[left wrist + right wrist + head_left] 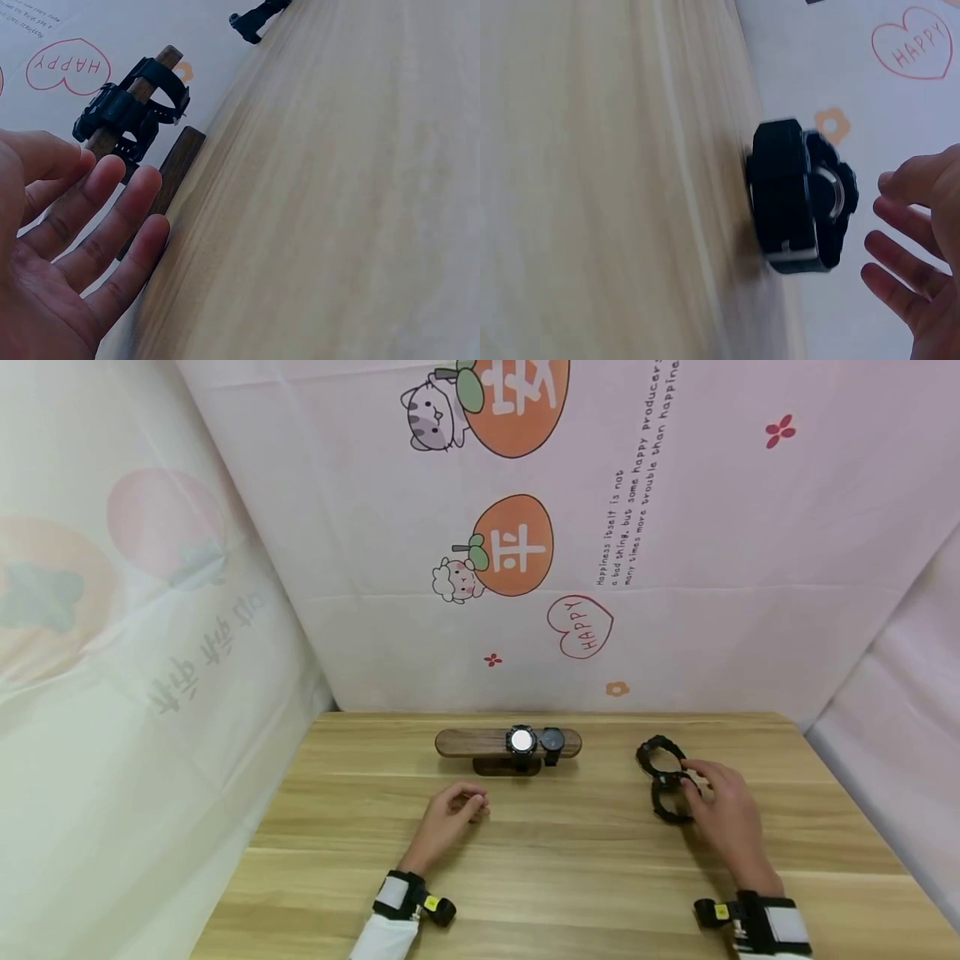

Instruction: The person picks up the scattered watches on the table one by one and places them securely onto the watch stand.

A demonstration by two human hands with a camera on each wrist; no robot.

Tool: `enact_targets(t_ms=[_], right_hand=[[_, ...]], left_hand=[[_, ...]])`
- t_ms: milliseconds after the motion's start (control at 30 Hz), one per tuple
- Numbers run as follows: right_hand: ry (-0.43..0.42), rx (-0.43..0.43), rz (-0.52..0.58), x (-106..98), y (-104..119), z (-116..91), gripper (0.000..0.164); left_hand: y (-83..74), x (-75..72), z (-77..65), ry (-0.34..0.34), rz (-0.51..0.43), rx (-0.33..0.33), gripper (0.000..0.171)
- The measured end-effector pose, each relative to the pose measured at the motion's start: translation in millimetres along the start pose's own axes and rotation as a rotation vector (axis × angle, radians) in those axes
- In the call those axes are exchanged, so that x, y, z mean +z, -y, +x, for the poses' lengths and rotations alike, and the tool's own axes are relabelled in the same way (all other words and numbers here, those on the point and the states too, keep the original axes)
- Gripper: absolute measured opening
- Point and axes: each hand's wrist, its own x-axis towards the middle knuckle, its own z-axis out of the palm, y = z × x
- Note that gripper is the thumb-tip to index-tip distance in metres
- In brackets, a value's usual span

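Two black-strapped watches stand on the table at the right: a rear watch [660, 739] and a front watch [663, 812]. My right hand [723, 806] is beside them, thumb and index finger reaching over the front watch's edge in the head view. The right wrist view shows a gap between the fingertips and the nearer watch [780, 195]. My left hand [447, 822] hovers loosely curled and holds nothing. Just beyond it is a wooden watch stand [468, 743] bearing a watch with a bright white face [521, 740] and a dark-faced watch [552, 740].
A wood-grain table [555, 877] lies beneath both hands. Printed cloth [675, 643] hangs behind it, with more cloth on the left and right sides. Each wrist wears a strapped-on camera.
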Motion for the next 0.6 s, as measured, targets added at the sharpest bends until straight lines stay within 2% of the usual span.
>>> enact_targets(t_ms=[200, 433, 600], right_hand=[[0.043, 0.08, 0.013, -3.6, -7.1, -3.0, 0.035], [0.092, 0.125, 0.011, -4.7, -13.1, -5.2, 0.038], [0.173, 0.173, 0.02, -5.6, -15.9, -6.7, 0.04]], left_hand=[[1.3, 1.8, -1.1, -0.009, -0.01, -0.022, 0.028], [4.0, 2.7, -1.8, -0.008, -0.01, -0.028, 0.029], [5.6, 2.8, -2.5, 0.005, -0.024, -0.02, 0.029]])
